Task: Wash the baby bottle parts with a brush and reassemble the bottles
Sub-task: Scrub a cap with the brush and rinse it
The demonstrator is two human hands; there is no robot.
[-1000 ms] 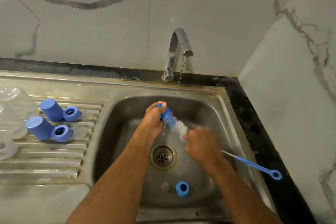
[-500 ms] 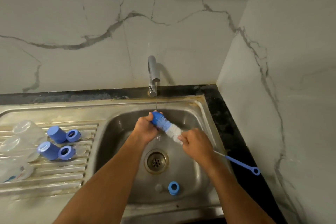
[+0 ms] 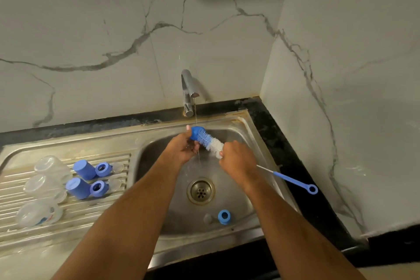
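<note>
Under a thin stream from the tap (image 3: 187,88), my left hand (image 3: 181,150) grips a blue bottle cap (image 3: 195,132) over the sink (image 3: 241,191). The blue-and-white bristle head of the bottle brush (image 3: 211,143) is pushed into that cap. My right hand (image 3: 237,161) grips the brush just behind the bristles, and its wire and blue handle stick out to the right. A blue screw ring (image 3: 224,216) and a clear nipple (image 3: 207,218) lie on the sink floor.
On the ribbed drainer (image 3: 68,218) to the left lie three clear bottles (image 3: 42,186), two blue caps (image 3: 76,187), two blue rings (image 3: 98,188) and clear nipples (image 3: 114,184). The drain (image 3: 200,191) sits mid-sink. Marble walls close in behind and on the right.
The view has pulled back and up. Both hands stay under the water with the brush in the cap, now held slightly higher and closer to the tap.
</note>
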